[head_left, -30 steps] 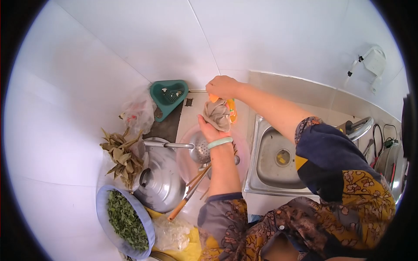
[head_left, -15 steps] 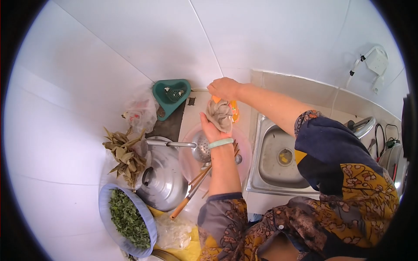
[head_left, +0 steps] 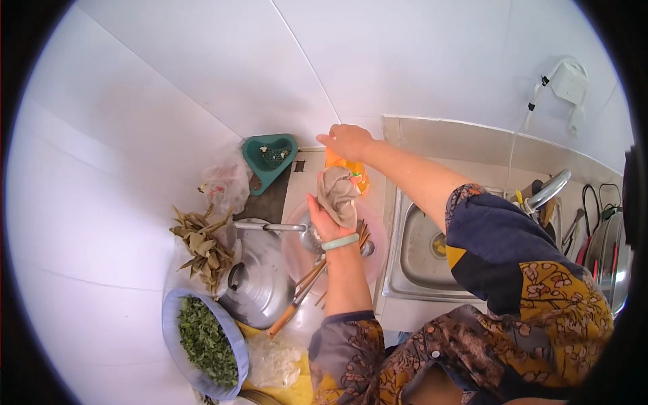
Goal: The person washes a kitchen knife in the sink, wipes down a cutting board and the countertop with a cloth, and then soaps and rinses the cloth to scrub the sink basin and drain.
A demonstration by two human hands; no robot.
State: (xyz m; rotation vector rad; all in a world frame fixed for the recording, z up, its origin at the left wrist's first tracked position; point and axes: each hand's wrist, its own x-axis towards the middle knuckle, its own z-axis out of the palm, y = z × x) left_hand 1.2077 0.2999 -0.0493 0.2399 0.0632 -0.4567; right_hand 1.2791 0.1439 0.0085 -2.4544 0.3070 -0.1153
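A crumpled grey-brown cloth (head_left: pixel 337 196) lies in my left hand (head_left: pixel 327 221), which is closed around its lower part with the thumb showing on the left. A pale green bangle (head_left: pixel 340 241) circles that wrist. Just beyond the cloth stands an orange bottle (head_left: pixel 356 173), partly hidden by it. My right hand (head_left: pixel 348 142) is at the bottle's top, fingers curled and thumb pointing left; the hand covers whatever it grips there. Under my left forearm sits a pink translucent basin (head_left: pixel 291 253) with a perforated metal ladle (head_left: pixel 309 237) and several wooden-handled utensils across it.
A steel sink (head_left: pixel 408 253) is on the right, near a faucet (head_left: pixel 550 189). To the left are a metal pot lid (head_left: pixel 260 297), dried leaves (head_left: pixel 206 250) and a blue basin (head_left: pixel 170 331) of green leaves (head_left: pixel 209 344). A green corner strainer (head_left: pixel 256 155) stands by the wall.
My right hand has risen slightly at the bottle's top, its thumb now sticking out. The cloth has shifted in my left hand, uncovering more of the bottle. The view has moved a little.
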